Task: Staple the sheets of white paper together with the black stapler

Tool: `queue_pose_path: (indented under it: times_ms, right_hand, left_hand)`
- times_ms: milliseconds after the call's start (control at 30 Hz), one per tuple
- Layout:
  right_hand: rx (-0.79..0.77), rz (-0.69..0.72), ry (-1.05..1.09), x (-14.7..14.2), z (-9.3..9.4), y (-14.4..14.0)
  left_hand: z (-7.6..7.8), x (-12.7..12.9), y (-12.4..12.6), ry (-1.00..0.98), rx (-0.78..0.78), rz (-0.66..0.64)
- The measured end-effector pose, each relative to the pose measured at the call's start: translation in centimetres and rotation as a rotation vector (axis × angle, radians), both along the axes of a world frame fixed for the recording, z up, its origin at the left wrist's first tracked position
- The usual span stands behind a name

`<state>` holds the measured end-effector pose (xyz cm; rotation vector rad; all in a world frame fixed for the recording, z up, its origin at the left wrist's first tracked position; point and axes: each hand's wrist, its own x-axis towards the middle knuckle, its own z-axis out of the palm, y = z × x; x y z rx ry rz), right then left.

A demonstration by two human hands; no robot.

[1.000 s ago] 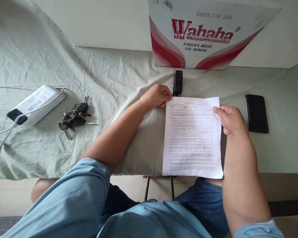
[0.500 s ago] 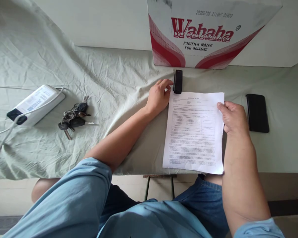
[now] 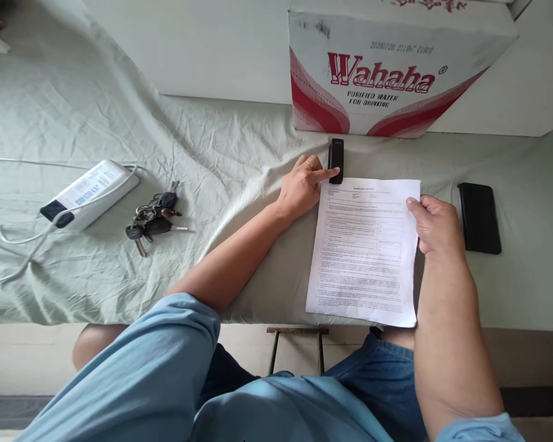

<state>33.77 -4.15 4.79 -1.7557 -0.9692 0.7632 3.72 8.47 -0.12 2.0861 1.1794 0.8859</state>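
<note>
One carton (image 3: 387,86) reading "Wahaha purified water for drinking", printed sheet (image 3: 364,252) below

The left hand (image 3: 304,187) rests on the cloth-covered worktop (image 3: 212,153), fingertips touching a black stapler (image 3: 336,161). The right hand (image 3: 435,224) pinches the right edge of a printed sheet (image 3: 366,248). A black phone (image 3: 479,217) lies just beside it.

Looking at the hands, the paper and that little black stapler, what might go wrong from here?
The paper overhangs the table edge, held only at one side by the right hand; it might sag or slip. The left hand just fingertips the stapler, so it may skid away.
</note>
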Motion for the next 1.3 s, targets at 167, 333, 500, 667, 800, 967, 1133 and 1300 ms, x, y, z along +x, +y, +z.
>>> queue_pose_path:
  times_ms: [167,333,500,667,800,967,1133,1300]
  right_hand:
    - [-0.061,0.148,0.192,1.0,0.3,-0.6]
    - [-0.175,0.356,0.318,0.9,2.0,-1.6]
    - [-0.052,0.336,0.262,-0.2,1.7,-1.3]
    - [0.039,0.230,0.210,0.2,1.3,-1.0]
    - [0.068,0.125,0.253,0.4,1.8,-0.9]
    - [-0.030,0.098,0.306,0.4,1.8,-0.8]
    - [-0.064,0.098,0.203,1.1,1.6,-1.0]
    - [-0.074,0.051,0.132,2.3,1.4,-1.2]
  left_hand:
    - [0.2,-1.2,0.9,-0.173,-0.089,-0.081]
    - [0.9,-1.6,0.8,-0.344,-0.285,-0.033]
    - [2.7,-1.8,-0.2,-0.339,-0.469,-0.229]
    - [3.3,-2.3,0.0,-0.256,-0.498,-0.369]
    - [2.7,-2.3,0.8,-0.171,-0.415,-0.352]
    - [2.3,-1.9,0.9,-0.272,-0.379,-0.234]
    - [2.6,-2.1,0.6,-0.381,-0.469,-0.282]
    - [2.2,-2.1,1.1,-0.373,-0.475,-0.285]
